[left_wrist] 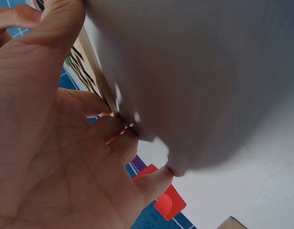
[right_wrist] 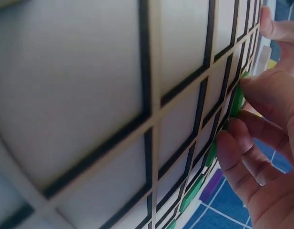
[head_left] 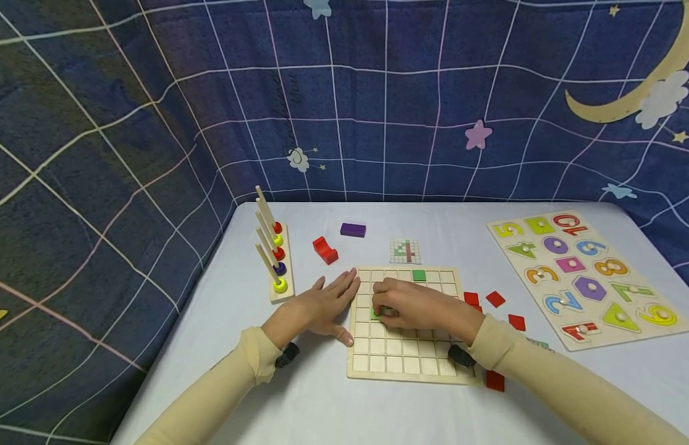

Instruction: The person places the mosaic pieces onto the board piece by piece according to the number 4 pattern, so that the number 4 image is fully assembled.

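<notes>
A wooden grid board (head_left: pixel 406 376) with raised square cells lies on the table. My left hand (head_left: pixel 327 306) rests along its left edge, fingers extended and thumb spread apart. Over the middle of the grid, my right hand (head_left: pixel 413 304) pinches a green square tile (right_wrist: pixel 238 98) between thumb and fingers. That tile is partly hidden by the fingers in the head view. Another green tile (head_left: pixel 419 275) sits in a top-row cell. In the right wrist view, more green tiles (right_wrist: pixel 192 193) lie beyond the fingertips. Behind the board is a small pattern card (head_left: pixel 404 251) with green and red squares.
Several red tiles (head_left: pixel 495 299) lie right of the board, some partly under the right forearm. A number puzzle board (head_left: pixel 555 278) stands farther right. On the left are a peg stand (head_left: pixel 290 272) with rings, a red curved block (head_left: pixel 325 250) and a purple block (head_left: pixel 353 230).
</notes>
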`<state>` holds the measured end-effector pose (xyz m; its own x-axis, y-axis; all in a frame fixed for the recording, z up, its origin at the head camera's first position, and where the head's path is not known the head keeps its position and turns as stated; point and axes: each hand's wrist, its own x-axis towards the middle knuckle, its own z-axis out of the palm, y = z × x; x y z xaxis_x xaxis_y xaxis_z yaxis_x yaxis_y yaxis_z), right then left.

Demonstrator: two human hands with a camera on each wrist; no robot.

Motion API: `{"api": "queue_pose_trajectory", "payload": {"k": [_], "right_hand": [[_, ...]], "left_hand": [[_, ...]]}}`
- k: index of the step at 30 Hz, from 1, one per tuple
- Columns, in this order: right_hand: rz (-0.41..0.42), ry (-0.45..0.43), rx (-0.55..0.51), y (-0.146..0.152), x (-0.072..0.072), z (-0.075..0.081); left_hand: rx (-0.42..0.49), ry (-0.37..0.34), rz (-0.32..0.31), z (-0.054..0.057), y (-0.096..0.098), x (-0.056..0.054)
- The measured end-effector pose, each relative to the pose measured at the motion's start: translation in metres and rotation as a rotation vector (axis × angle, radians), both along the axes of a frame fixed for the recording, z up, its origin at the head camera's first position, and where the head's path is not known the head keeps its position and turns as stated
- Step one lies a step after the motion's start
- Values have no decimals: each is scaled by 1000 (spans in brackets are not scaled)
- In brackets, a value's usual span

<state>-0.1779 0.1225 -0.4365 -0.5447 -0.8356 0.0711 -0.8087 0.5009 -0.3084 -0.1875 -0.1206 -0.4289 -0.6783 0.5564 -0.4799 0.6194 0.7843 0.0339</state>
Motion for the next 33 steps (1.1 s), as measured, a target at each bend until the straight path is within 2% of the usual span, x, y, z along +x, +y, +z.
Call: {"api": "queue_pose_trajectory", "payload": {"k": [14,21,26,33], "right_hand": [[49,63,25,9,7,6],[55,86,-83,42,10,17],[-9,114,-79,78,13,21],[-193,12,-56,133,33,26]], "left_hand": [[15,-1,-4,-1,2,-2],[24,-6,1,-2,3,-1],[27,-11,10,-2,2,-2],[49,-25,4,-2,1,-3]]}}
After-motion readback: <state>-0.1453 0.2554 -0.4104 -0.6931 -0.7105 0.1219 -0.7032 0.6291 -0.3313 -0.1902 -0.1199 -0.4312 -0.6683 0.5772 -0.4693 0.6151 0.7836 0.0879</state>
